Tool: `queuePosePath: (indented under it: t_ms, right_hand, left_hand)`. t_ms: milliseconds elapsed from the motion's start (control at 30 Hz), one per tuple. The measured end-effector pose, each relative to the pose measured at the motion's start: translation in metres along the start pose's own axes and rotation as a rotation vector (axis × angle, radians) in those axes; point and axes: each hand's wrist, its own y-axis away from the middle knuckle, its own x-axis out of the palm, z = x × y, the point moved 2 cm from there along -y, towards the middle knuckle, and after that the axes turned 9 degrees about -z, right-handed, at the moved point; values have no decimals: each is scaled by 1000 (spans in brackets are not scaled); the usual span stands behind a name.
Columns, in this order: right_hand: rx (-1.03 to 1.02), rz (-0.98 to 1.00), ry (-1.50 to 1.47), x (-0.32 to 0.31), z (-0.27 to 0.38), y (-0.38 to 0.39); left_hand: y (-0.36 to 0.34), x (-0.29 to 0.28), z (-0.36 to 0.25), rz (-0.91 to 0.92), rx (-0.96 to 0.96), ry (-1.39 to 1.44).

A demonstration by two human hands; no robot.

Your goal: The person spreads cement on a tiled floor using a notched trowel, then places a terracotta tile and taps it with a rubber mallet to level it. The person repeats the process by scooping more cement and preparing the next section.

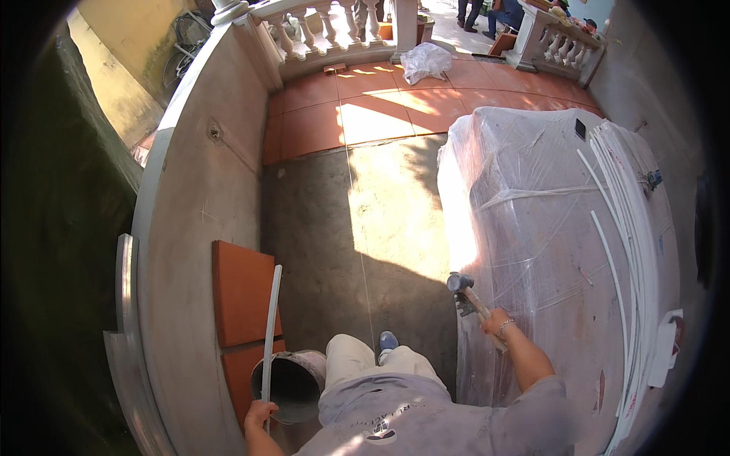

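My right hand (498,323) is closed round the wooden handle (479,305) of a mallet. Its grey head (459,283) points forward and left, over the near edge of a plastic-wrapped stack. At the lower left, my left hand (261,413) grips the lower end of a long, pale straight bar (271,327), which slants up and away beside a dark bucket (308,361). Behind the bar, reddish-orange tiles (245,292) lean on the left wall. A thin string (361,251) runs forward from near my feet over the bare concrete floor.
Laid orange tiles (312,121) cover the far floor, with crumpled clear plastic (426,62) on them. The wrapped stack (525,220) fills the right side, with long white strips (620,190) on top. A balustrade (327,34) closes the far end; other people (506,15) are beyond.
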Motion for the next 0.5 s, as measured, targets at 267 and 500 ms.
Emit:
queuePosePath:
  t_ms: [267,500]
  right_hand:
    - [63,-62,-13,-65,127,-132]
    - [409,-69,-160,-114,279,-165]
  left_hand:
    - [-85,-34,-269,37,122,49]
    - [-193,-39,-500,211,225,28]
